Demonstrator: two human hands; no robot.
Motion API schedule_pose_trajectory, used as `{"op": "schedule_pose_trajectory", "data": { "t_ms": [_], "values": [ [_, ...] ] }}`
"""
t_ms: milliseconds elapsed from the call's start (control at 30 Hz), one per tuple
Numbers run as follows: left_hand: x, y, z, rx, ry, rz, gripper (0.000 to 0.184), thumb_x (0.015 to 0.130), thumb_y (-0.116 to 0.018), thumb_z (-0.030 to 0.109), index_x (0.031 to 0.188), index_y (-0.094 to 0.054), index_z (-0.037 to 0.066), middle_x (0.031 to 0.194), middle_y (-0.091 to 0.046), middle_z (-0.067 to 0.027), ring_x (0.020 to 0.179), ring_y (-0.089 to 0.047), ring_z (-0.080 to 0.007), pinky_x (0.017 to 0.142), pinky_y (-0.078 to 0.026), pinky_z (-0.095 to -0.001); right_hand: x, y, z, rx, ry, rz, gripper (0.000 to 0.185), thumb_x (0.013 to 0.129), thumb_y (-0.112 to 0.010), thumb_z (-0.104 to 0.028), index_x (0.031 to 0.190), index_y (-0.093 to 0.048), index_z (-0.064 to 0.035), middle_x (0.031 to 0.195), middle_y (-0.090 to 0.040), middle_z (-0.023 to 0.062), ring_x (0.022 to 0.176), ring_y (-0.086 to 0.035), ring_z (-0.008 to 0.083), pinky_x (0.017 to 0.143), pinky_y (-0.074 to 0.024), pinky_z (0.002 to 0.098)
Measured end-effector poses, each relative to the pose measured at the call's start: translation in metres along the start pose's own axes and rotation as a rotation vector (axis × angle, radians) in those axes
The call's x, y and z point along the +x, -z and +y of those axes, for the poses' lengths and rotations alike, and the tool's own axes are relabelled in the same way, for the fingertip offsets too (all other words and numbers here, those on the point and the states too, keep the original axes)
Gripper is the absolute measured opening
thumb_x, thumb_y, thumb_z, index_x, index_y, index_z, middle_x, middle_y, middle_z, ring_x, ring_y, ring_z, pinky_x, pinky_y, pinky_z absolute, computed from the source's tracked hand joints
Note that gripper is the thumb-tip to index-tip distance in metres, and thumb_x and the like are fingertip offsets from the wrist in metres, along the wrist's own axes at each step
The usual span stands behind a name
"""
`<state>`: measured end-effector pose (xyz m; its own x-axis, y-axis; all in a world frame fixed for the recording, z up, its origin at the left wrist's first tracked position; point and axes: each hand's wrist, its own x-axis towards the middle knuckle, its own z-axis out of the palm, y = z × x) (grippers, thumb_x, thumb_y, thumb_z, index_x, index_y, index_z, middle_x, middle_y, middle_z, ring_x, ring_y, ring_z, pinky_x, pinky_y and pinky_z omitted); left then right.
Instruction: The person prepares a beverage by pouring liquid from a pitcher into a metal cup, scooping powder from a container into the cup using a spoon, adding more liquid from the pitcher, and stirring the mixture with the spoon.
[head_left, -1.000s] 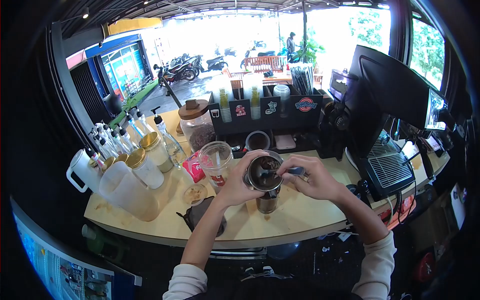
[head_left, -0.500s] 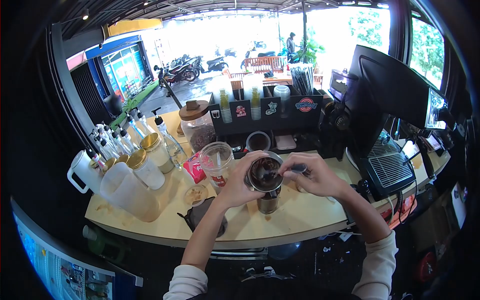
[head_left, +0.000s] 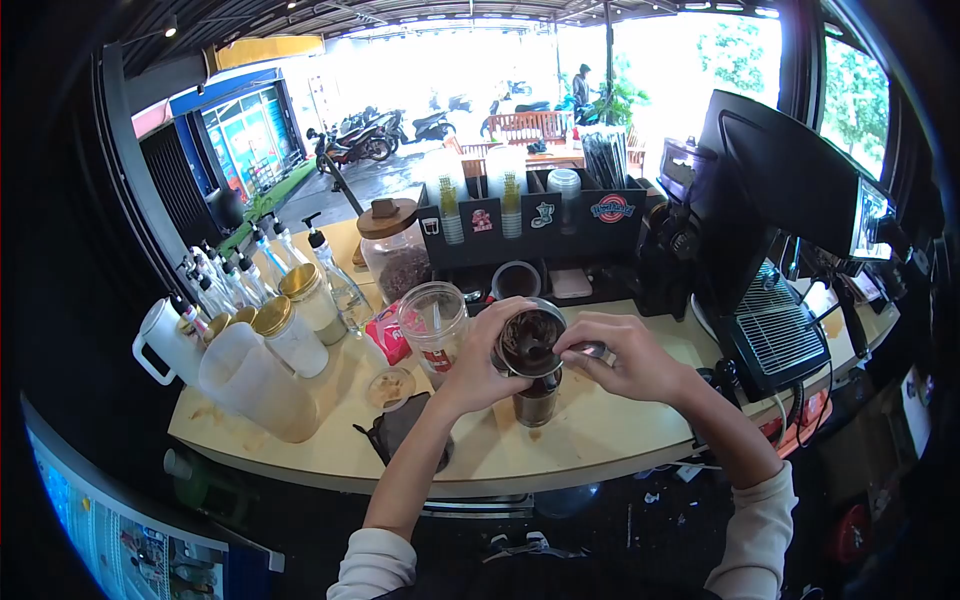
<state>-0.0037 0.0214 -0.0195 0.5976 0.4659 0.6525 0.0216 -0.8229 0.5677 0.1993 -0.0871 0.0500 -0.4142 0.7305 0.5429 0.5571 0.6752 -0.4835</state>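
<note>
My left hand [head_left: 475,365] is wrapped around a round metal cup [head_left: 499,345] tipped so that its mouth faces me. Dark brown stuff coats the inside of the cup. In my right hand [head_left: 635,358] a metal spoon [head_left: 593,349] is pinched, its far end inside the cup. Directly beneath the cup, a container with brown contents [head_left: 537,405] stands on the counter, its upper part hidden. To the left of my left hand are an uncovered clear jar [head_left: 432,315], a round lid [head_left: 391,388] and a pink packet [head_left: 389,334].
On the counter [head_left: 600,440] at left stand a plastic pitcher [head_left: 255,385], gold-lidded jars [head_left: 295,340] and several pump bottles. A black organizer [head_left: 530,240] with cups and straws lines the back. At right are a monitor [head_left: 780,180] and a drip tray [head_left: 785,335].
The spoon handle has swung slightly down toward me, and my right hand has shifted a little with it. My left hand keeps the cup in nearly the same place.
</note>
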Motion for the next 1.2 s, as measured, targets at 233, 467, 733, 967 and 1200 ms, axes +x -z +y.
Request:
{"op": "schedule_pose_trajectory", "data": {
  "t_ms": [233, 467, 733, 967, 1200],
  "values": [
    [0.0, 0.0, 0.003, 0.063, -0.017, 0.028, 0.081, 0.055, -0.08, 0.014, 0.13, -0.047, 0.011, 0.131, -0.051, -0.0096, 0.127, -0.045, -0.0302, 0.11, -0.029, -0.0437, 0.0, -0.001, -0.008, 0.006, -0.022, -0.02, 0.012, 0.084, -0.064, -0.002, 0.095, -0.06, -0.0005, 0.087, -0.061, 0.0128, 0.073, -0.06, 0.0285, 0.061, -0.0473, 0.0369],
    [0.001, -0.001, 0.002, 0.101, -0.037, 0.04, 0.082, 0.054, -0.079, 0.013, 0.13, -0.047, 0.011, 0.13, -0.051, -0.0096, 0.126, -0.045, -0.0302, 0.109, -0.03, -0.0436, 0.0, -0.002, -0.005, 0.013, -0.071, -0.041, 0.015, 0.085, -0.063, -0.002, 0.099, -0.058, -0.0008, 0.085, -0.059, 0.0131, 0.072, -0.059, 0.0271, 0.061, -0.0467, 0.0356],
    [0.001, -0.003, 0.001, -0.023, -0.051, 0.021, 0.081, 0.055, -0.079, 0.009, 0.13, -0.047, 0.011, 0.132, -0.049, -0.0107, 0.127, -0.045, -0.0303, 0.109, -0.033, -0.0418, -0.005, -0.012, 0.009, 0.163, -0.024, 0.01, 0.012, 0.093, -0.055, -0.01, 0.098, -0.058, 0.0007, 0.089, -0.061, 0.0145, 0.075, -0.06, 0.0234, 0.07, -0.0475, 0.0332],
    [0.0, -0.004, 0.003, -0.023, -0.045, 0.034, 0.079, 0.056, -0.079, 0.009, 0.129, -0.048, 0.01, 0.131, -0.05, -0.0115, 0.126, -0.046, -0.03, 0.108, -0.035, -0.0405, -0.002, -0.009, 0.011, 0.314, -0.201, 0.04, 0.017, 0.096, -0.049, -0.011, 0.1, -0.061, 0.0014, 0.078, -0.06, 0.0086, 0.073, -0.055, 0.0118, 0.066, -0.0463, 0.0282],
    [-0.001, -0.004, 0.006, 0.011, -0.041, 0.047, 0.078, 0.057, -0.079, 0.01, 0.129, -0.048, 0.01, 0.131, -0.05, -0.011, 0.125, -0.046, -0.03, 0.108, -0.034, -0.0405, 0.001, -0.01, 0.018, 0.275, -0.127, 0.063, 0.016, 0.095, -0.051, -0.01, 0.099, -0.061, 0.0013, 0.074, -0.06, 0.0075, 0.065, -0.054, 0.0116, 0.062, -0.0458, 0.0265]
  ]
}}
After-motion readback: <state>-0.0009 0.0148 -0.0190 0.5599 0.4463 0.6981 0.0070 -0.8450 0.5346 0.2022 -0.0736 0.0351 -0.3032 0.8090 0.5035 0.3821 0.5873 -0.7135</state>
